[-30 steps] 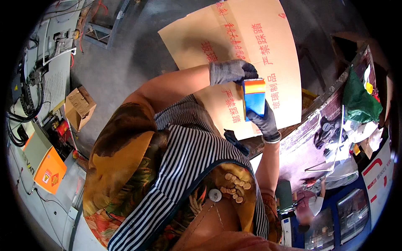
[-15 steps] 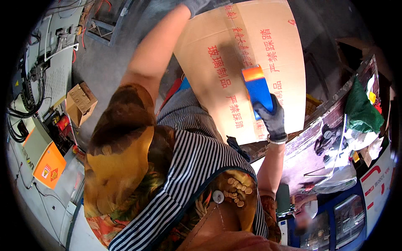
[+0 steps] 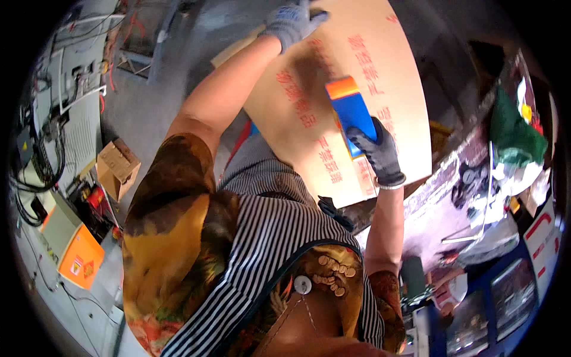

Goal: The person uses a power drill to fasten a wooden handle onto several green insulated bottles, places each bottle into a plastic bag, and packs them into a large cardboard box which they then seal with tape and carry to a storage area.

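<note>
A large brown cardboard carton (image 3: 270, 110) with red printing lies in front of me, filling the upper middle of the view. My right hand (image 3: 380, 156), in a dark grey glove, is closed round a blue tape dispenser (image 3: 355, 117) with an orange end. The dispenser lies along the middle seam of the carton's top. At the carton's far left, my left hand (image 3: 292, 27), in a light grey glove, reaches over the edge with thumb and fingers apart. Motion blurs it a little, and its fingertips run close to the upper rim of the view.
A cluttered workbench (image 3: 425, 223) on the right bears a green cloth (image 3: 516, 134) and plastic bags. A small cardboard box (image 3: 118, 166) and an orange-fronted machine (image 3: 81, 262) stand left, near cables. Another person (image 3: 449, 291) is at the lower right.
My left hand has come from the upper rim down and right, further over the carton. The dispenser in my right hand appears slightly further up and left. The whole view has shifted a little.
</note>
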`<state>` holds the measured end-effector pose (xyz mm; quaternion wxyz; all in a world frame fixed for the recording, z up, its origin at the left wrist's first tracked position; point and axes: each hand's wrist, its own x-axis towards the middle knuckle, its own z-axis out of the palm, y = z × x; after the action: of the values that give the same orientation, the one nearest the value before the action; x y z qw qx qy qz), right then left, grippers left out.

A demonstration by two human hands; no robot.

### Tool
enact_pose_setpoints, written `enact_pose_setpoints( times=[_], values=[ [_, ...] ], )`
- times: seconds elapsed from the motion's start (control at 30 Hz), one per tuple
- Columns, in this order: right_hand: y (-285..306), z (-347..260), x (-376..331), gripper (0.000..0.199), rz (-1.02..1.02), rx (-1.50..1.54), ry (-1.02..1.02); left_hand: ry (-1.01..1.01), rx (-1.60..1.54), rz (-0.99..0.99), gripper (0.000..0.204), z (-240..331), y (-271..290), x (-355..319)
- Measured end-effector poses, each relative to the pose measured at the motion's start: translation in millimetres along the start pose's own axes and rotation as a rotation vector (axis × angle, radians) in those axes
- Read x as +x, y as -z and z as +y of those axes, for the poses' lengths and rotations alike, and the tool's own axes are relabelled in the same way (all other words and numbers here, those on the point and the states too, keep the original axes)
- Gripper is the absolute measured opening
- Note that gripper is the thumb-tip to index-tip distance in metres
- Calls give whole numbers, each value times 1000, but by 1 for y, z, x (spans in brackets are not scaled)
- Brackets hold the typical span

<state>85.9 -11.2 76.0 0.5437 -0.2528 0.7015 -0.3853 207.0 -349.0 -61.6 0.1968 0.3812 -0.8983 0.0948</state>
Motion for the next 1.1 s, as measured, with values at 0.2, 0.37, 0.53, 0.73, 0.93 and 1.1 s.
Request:
enact_pose_setpoints(
  times=[0.2, 0.37, 0.53, 0.73, 0.93, 1.1],
  values=[
    [62, 27, -89, 51, -112, -228, -137, 223, -93, -383, 51, 26, 29, -11],
    [121, 153, -261, 53, -31, -348, -428, 209, 10, -305, 50, 19, 6, -14],
    [125, 190, -304, 52, 85, -582, -490, 224, 40, -301, 55, 10, 2, -11],
    [49, 193, -164, 71, 188, -771, -529, 184, 7, -268, 55, 14, -4, -12],
    [74, 216, -261, 56, 302, -374, -453, 140, -52, -220, 58, 0, -17, -16],
    [135, 165, -293, 40, 971, -612, -573, 193, -35, -271, 59, -6, -13, -14]
  ],
)
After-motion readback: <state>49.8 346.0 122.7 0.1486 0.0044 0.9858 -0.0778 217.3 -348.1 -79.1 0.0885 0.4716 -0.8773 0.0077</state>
